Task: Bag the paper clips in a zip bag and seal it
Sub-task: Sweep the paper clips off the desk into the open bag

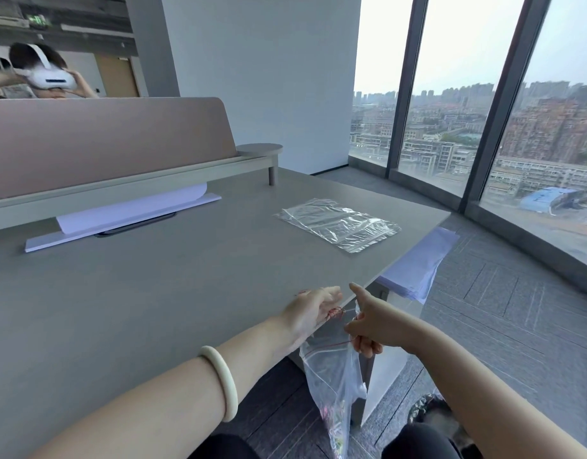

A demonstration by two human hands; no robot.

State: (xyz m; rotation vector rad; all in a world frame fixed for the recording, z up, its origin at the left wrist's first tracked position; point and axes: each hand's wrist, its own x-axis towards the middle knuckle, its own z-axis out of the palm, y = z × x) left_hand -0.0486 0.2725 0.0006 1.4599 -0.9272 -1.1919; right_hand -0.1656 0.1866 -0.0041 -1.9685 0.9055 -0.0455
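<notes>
While the zip bag is hanging off the near edge of the grey tabletop, both hands are working at its mouth. The right hand is pinching the bag's upper rim, its lower fingers closing on the plastic beside the thin red zip line, while its index finger is sticking straight up and touching nothing. The left hand is sitting just across the opening from it, at the tabletop's edge, with its fingers curling around a small reddish cluster of paper clips right at the bag's mouth; whether those fingers are also gripping the plastic itself cannot be told. The bag is drooping down between the two forearms towards the person's lap, and a few more coloured clips are showing faintly through the plastic near its bottom. The mouth is gaping between the hands, so the zip is not sealed. A pale bangle is circling the left forearm, which is resting over the tabletop. Farther back on the tabletop, well apart from the hands, a stack of spare clear bags is lying flat near the right edge. Beyond the desk divider, another person is wearing a white headset.
</notes>
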